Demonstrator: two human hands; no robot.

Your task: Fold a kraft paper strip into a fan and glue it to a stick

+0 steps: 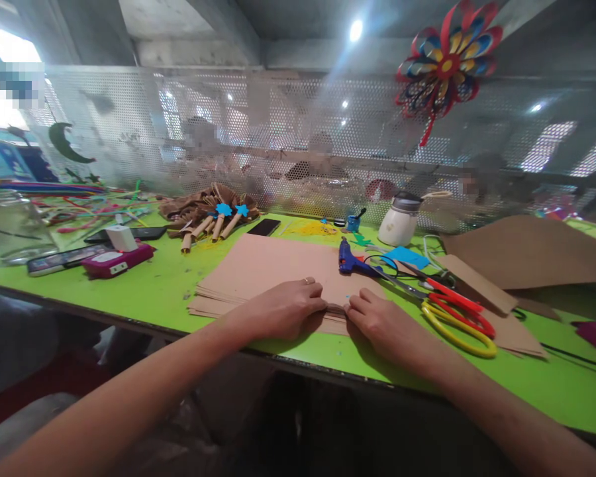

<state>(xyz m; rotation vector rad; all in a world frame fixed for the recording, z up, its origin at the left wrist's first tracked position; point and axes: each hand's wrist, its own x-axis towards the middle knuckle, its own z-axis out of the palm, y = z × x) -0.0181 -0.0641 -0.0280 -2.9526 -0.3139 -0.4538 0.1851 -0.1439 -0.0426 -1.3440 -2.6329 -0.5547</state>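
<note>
A stack of light-brown paper sheets [273, 262] lies on the green table, its near edges slightly fanned. My left hand [295, 308] rests on the near part of the stack, fingers closed and pinching a narrow folded strip [336, 309] of the top sheet. From the other side, my right hand [377, 324] pinches the same strip, its thumb and fingers pressed together. A small gap separates the fingertips of both hands. A blue glue gun [350, 260] lies on the right part of the paper, beyond my right hand.
Red-handled scissors [459, 305] and yellow-handled scissors [457, 331] lie right of my right hand. Behind stand a white bottle [400, 222] and a phone [264, 228]. Crumpled paper bouquets [216, 215] and a magenta power strip [116, 260] are at left. Large brown paper [536, 252] curls at right.
</note>
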